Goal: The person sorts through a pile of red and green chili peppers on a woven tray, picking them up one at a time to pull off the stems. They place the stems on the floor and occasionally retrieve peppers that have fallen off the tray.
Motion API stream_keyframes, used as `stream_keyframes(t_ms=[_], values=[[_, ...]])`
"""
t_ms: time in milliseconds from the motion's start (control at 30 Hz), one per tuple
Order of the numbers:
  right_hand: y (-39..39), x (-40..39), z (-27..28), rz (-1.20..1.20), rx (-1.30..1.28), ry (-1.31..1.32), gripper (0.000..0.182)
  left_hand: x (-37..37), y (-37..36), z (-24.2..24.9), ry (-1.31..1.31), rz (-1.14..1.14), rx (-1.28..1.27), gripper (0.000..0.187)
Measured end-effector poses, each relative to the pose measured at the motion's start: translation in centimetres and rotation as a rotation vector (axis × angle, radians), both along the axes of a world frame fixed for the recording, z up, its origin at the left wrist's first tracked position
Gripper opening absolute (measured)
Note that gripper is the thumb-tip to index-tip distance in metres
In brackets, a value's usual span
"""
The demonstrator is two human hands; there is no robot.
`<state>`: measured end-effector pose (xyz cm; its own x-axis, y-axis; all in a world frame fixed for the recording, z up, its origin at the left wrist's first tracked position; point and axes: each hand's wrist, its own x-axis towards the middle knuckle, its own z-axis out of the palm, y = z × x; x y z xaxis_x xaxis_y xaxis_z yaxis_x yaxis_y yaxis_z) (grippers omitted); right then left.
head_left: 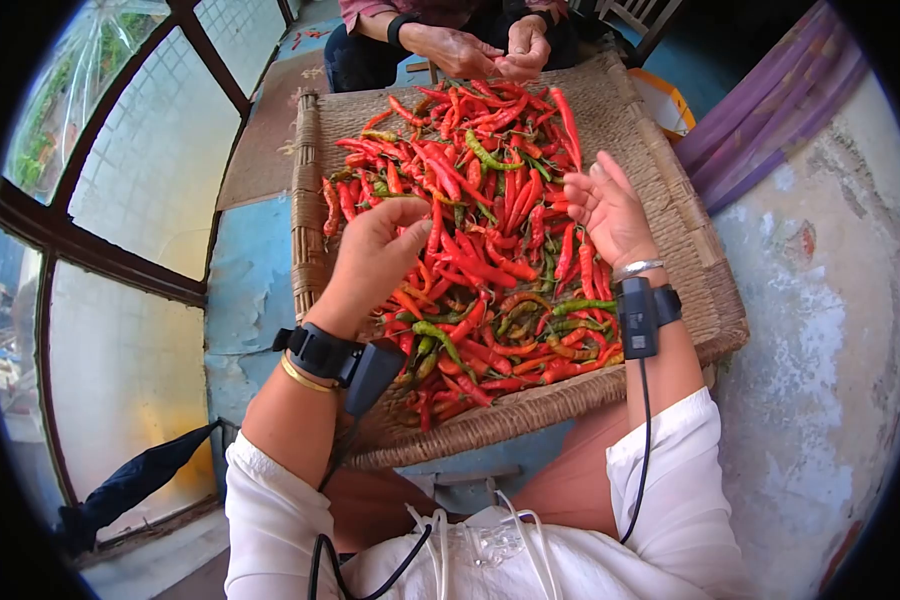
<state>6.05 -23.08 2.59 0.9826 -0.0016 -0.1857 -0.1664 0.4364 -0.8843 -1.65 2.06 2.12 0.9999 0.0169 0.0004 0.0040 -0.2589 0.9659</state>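
Note:
Red chili peppers (485, 265) lie in a broad heap, with a few green chili peppers (490, 152) and some mottled green-red ones among them. They rest on a woven rope surface (670, 215) with a thick corded rim. Over the left side of the heap hovers my left hand (378, 255), fingers bent and thumb apart from the index finger; nothing shows in it, though its far fingers are partly hidden. My right hand (610, 212) is at the heap's right edge, palm turned inward and fingers loosely spread, holding nothing visible.
Across the heap sits another person, whose two hands (485, 52) meet close together at the far edge. Framed windows (135, 180) run along the left. A worn plaster wall (810, 330) and a purple curtain (770, 110) are on the right, near a white-and-yellow container (662, 100).

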Motion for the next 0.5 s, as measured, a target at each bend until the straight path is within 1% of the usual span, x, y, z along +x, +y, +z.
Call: stream_keyframes(t_ms=[33, 67, 100, 133, 167, 233, 267, 300, 367, 433, 467, 500], values=[[-0.1, 0.0, -0.4, 0.003, 0.006, 0.004, 0.038, 0.0, 0.5, 0.2, 0.017, 0.026, -0.054, 0.019], [-0.2, 0.1, -1.2, 0.116, -0.258, 0.004, 0.039, 0.0, 1.0, 0.6, 0.0, 0.044, -0.037, 0.019], [0.1, 0.0, -1.4, 0.233, -0.521, 0.0, 0.039, 0.0, 1.5, 0.9, 0.001, 0.057, -0.077, 0.019], [0.5, -0.2, -1.5, 0.358, -0.688, -0.009, 0.035, 0.1, 1.8, 1.1, -0.003, 0.072, -0.076, 0.018], [1.1, -0.7, -1.6, 0.458, -0.779, -0.067, 0.028, 0.0, 2.1, 1.1, -0.007, 0.087, -0.079, 0.018], [1.8, -1.2, -2.7, 0.728, -1.053, -0.387, 0.025, -0.2, 2.5, 1.3, 0.005, 0.09, -0.09, 0.018], [2.2, -1.8, -3.1, 0.738, -1.14, -0.451, 0.024, -0.3, 2.8, 1.4, 0.015, 0.085, -0.1, 0.017], [2.7, -2.1, -3.5, 0.764, -1.291, -0.504, 0.026, -0.4, 3.0, 1.5, 0.019, 0.098, -0.093, 0.017], [3.4, -2.8, -4.3, 0.732, -1.503, -0.73, 0.028, -0.7, 3.6, 1.6, 0.021, 0.116, -0.19, 0.016], [3.9, -3.4, -4.5, 0.719, -1.501, -0.744, 0.029, -1.1, 4.6, 1.7, 0.009, 0.162, -0.201, 0.016], [3.9, -3.6, -4.9, 0.719, -1.515, -0.778, 0.031, -1.5, 5.1, 1.9, 0.01, 0.174, -0.246, 0.016], [4.0, -3.8, -4.9, 0.711, -1.535, -0.813, 0.029, -1.8, 5.8, 2.2, 0.009, 0.185, -0.292, 0.015]])
